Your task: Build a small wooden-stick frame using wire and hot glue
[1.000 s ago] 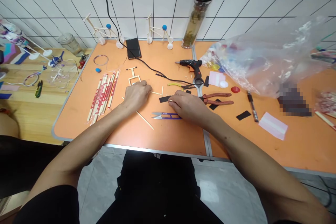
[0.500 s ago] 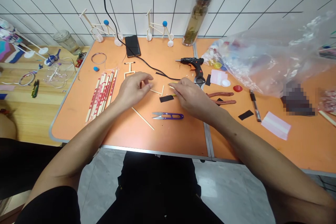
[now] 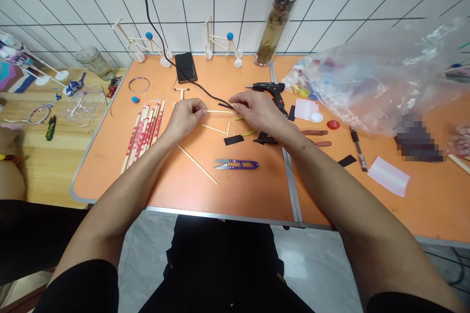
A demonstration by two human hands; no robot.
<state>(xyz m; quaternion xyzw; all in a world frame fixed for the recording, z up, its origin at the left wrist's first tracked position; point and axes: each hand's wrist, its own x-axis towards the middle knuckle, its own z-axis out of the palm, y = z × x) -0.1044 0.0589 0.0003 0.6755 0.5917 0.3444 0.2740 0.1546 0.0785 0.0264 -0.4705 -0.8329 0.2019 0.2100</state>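
Observation:
My left hand is closed, pinching one end of a short thin wooden stick held level above the table. At the stick's other end are the bunched fingertips of my right hand; the exact contact is partly hidden. Just below lie two more short sticks, one slanted and one nearly upright in view. A longer stick lies nearer me, beside purple-handled thread snips. Behind my left hand, a small stick frame is partly covered. Black strip lies below the sticks.
A black glue gun and orange-handled pliers lie by my right arm. Packaged sticks are at left. Two stick models, a phone and a tall bottle stand or lie along the wall.
My right hand has moved up and slightly left, covering part of the glue gun and its cable. My left hand has shut on the stick, which now shows between both hands.

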